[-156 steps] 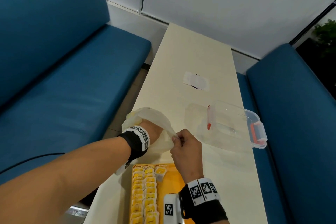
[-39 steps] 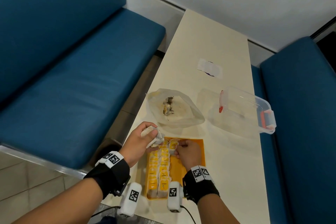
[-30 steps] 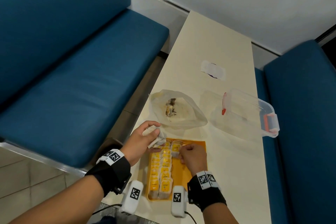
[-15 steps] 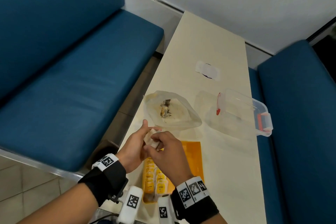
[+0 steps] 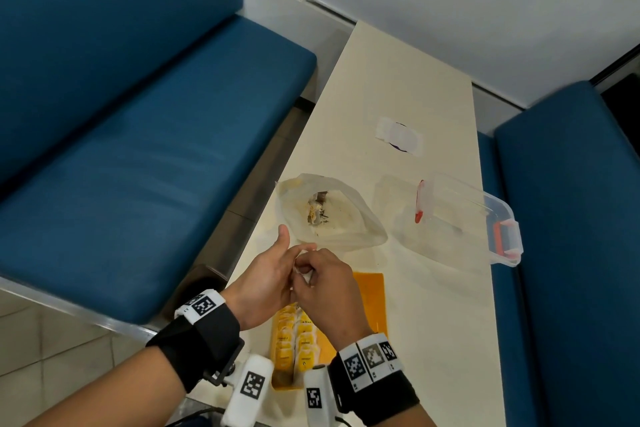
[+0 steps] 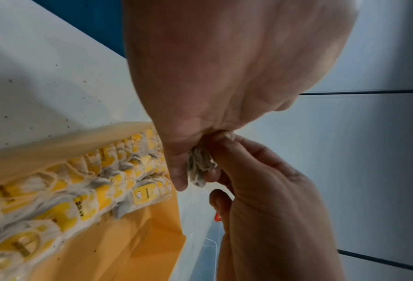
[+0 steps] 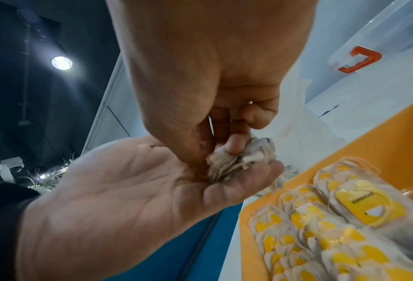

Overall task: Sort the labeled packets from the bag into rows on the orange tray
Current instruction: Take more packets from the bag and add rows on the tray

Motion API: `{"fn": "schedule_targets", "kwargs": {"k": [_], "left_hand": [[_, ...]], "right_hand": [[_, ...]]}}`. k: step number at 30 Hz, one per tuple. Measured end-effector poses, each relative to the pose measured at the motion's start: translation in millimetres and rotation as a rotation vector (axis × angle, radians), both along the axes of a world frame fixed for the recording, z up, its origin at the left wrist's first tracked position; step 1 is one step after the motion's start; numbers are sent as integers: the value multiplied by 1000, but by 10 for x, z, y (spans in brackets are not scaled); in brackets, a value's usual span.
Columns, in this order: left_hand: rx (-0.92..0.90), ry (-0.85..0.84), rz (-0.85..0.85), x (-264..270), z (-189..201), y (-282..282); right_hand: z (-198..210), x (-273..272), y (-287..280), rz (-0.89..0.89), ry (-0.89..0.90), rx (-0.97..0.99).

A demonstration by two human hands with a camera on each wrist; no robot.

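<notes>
**Both hands on a packet bundle above the tray**

The left hand [image 5: 263,284] lies palm up with straight fingers and carries a small bundle of packets [image 7: 237,163] on them. The right hand [image 5: 325,291] pinches that bundle between curled thumb and fingers. Both hands meet above the far left corner of the orange tray [image 5: 372,295], which sits at the near edge of the table [image 5: 398,80]. Two rows of yellow-labelled packets [image 5: 294,340] fill the tray's left side. The bag [image 5: 329,215] lies just beyond the tray, near the table's left edge. A clear plastic box [image 5: 460,218] lies at the right edge.
</notes>
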State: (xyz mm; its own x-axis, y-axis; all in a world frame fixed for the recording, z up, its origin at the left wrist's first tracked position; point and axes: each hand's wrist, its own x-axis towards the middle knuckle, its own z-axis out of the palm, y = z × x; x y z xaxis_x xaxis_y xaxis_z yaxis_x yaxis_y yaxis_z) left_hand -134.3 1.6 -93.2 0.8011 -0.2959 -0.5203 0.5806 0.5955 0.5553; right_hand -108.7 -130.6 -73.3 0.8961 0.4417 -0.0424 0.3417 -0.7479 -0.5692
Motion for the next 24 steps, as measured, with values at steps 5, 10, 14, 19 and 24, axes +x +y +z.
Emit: {"fn": "schedule_targets", "kwargs": {"k": [5,10,14,19,24], "left_hand": [[56,-18,39,25,-7,-26],[131,-20,127,51,-92,13],[181,-24,191,53,-137,53],[215,-72,171,37,-180,99],[299,-155,100,6,-218,101]], "right_hand": [[27,6,-35,-87,9,98],[87,76,-149,-240,246,388],[178,141,-265,-271,380,581],[239,174,-384,-288,503,707],[155,174,-429,-288,581,668]]}}
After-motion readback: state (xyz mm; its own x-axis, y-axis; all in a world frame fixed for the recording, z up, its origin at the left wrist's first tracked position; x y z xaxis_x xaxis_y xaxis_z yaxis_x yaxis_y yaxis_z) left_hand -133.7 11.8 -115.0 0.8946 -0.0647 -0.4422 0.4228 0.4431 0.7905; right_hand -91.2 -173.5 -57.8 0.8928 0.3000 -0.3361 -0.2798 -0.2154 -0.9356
